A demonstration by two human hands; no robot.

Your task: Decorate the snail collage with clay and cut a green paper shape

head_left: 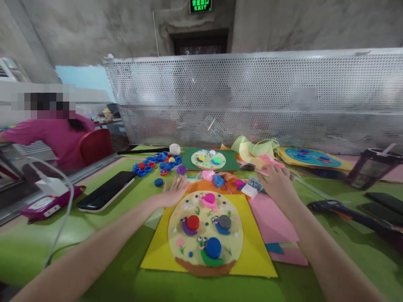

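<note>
Both bare forearms (97, 249) reach forward, well apart. Left hand (174, 191) palm-down, fingers extended; right hand (277, 181), fingers loosely bent.

There were two hands, a left hand (176, 191) and a right hand (277, 178), and three discs (189, 242), the nearest bearing four snails (213, 248) and one pink flower (180, 242). The table (126, 251) also held one yellow sheet (256, 251), one green sheet (233, 160), one phone (108, 191), one plug (51, 186), one cup (365, 170), one white ball (174, 149), one lone blue cap (158, 182) and a heap of caps (162, 158) too crowded to count. Beyond were one person (56, 140), one red chair (97, 147), one perforated screen (252, 117) and one exit sign (200, 6).
</note>
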